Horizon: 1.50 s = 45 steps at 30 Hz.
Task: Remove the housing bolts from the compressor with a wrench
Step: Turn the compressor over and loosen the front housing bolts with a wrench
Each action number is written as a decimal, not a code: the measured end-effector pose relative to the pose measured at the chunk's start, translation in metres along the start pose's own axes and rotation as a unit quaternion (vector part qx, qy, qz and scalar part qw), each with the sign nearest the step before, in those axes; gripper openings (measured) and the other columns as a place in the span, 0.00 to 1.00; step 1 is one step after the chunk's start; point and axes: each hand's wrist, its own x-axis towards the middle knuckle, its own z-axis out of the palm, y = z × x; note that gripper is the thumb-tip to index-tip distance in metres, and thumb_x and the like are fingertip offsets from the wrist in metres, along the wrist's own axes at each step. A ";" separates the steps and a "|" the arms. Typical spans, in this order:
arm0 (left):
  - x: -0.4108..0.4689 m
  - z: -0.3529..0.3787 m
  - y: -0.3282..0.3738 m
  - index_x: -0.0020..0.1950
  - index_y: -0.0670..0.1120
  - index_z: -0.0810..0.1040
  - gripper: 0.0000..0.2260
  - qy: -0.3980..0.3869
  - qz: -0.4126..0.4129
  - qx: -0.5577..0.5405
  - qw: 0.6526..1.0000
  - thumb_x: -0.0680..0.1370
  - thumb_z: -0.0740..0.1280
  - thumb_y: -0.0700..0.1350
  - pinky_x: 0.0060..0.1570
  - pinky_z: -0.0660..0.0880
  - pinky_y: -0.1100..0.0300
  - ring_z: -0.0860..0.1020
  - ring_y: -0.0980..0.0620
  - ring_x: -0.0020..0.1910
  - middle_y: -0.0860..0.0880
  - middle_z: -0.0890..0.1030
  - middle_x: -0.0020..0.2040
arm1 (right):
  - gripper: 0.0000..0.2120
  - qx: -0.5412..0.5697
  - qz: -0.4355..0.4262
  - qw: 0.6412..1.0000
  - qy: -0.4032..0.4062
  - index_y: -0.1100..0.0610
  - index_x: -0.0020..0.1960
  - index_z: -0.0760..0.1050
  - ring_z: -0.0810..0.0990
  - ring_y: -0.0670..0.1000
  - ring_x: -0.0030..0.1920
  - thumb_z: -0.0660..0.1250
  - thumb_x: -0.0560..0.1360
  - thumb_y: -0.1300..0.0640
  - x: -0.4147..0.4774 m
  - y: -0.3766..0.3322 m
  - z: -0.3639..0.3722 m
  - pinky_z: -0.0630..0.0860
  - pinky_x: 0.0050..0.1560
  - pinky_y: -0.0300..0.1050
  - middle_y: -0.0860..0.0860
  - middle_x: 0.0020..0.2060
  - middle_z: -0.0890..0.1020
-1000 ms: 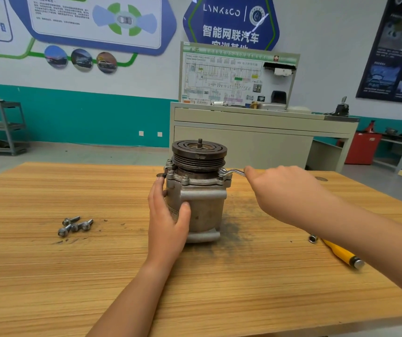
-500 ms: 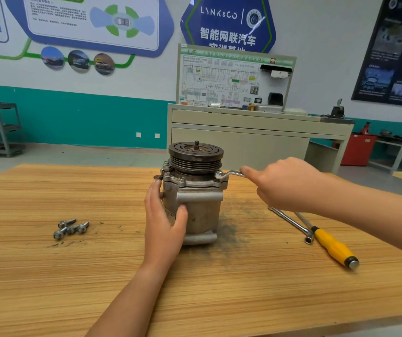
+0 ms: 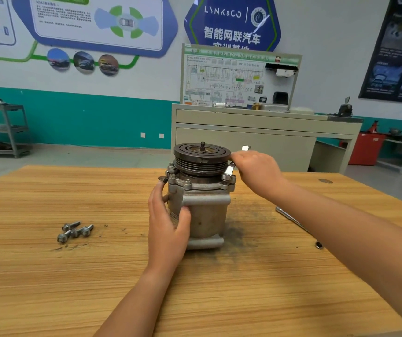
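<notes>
left hand (image 3: 168, 224) grips upright compressor (image 3: 201, 198) | right hand (image 3: 255, 172) fingers clenched round wrench (image 3: 229, 170) on flange bolt (image 3: 226, 177) | loose bolts (image 3: 74, 231) toward table's left edge

Metal parts on a wood-grain top.
Compressor (image 3: 204, 215) body: cast metal, dull grey, matt, w/ brownish staining. Its pulley (image 3: 201, 154) up top: darker metal, grooved, face looks a bit rusty. Wrench (image 3: 229, 171): bright polished steel, glossy. Loose bolts (image 3: 74, 232): grey metal, semi-shiny, threaded shanks. Table (image 3: 49, 288): light wood or wood-look laminate (can't tell which), smooth, streaky grain, w/ a sooty matt smudge (image 3: 240, 233) by the compressor. Bar tool (image 3: 292, 220) at right: shiny chromed metal.
</notes>
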 end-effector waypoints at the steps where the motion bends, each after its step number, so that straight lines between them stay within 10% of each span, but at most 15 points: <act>1: 0.000 0.000 0.000 0.74 0.56 0.54 0.29 -0.002 -0.003 -0.001 1.000 0.77 0.63 0.44 0.67 0.67 0.45 0.61 0.56 0.71 0.57 0.60 0.72 | 0.16 0.014 0.021 1.000 0.009 0.57 0.61 0.72 0.78 0.54 0.50 0.56 0.77 0.67 -0.001 0.003 0.000 0.72 0.40 0.43 0.53 0.51 0.80; 8: -0.001 0.000 0.000 0.74 0.56 0.52 0.29 -0.004 0.001 0.005 1.000 0.78 0.62 0.44 0.68 0.66 0.45 0.60 0.54 0.72 0.55 0.58 0.73 | 0.12 0.348 0.225 0.906 0.084 0.60 0.59 0.69 0.74 0.51 0.31 0.53 0.80 0.58 -0.036 0.008 -0.055 0.74 0.32 0.47 0.52 0.31 0.74; 17: -0.003 -0.001 0.002 0.74 0.54 0.53 0.28 -0.005 -0.004 -0.001 1.000 0.78 0.62 0.44 0.68 0.64 0.45 0.60 0.53 0.72 0.54 0.59 0.73 | 0.09 0.017 0.093 0.974 -0.205 0.54 0.55 0.69 0.68 0.46 0.31 0.52 0.78 0.58 -0.064 -0.016 -0.094 0.62 0.26 0.41 0.47 0.31 0.68; 45: -0.004 -0.003 0.005 0.75 0.51 0.55 0.28 -0.002 -0.023 -0.017 1.000 0.77 0.63 0.41 0.66 0.67 0.46 0.65 0.56 0.68 0.55 0.61 0.71 | 0.15 -0.166 -0.101 0.943 -0.270 0.57 0.62 0.69 0.64 0.47 0.27 0.52 0.79 0.56 -0.025 -0.010 -0.105 0.57 0.24 0.40 0.49 0.28 0.66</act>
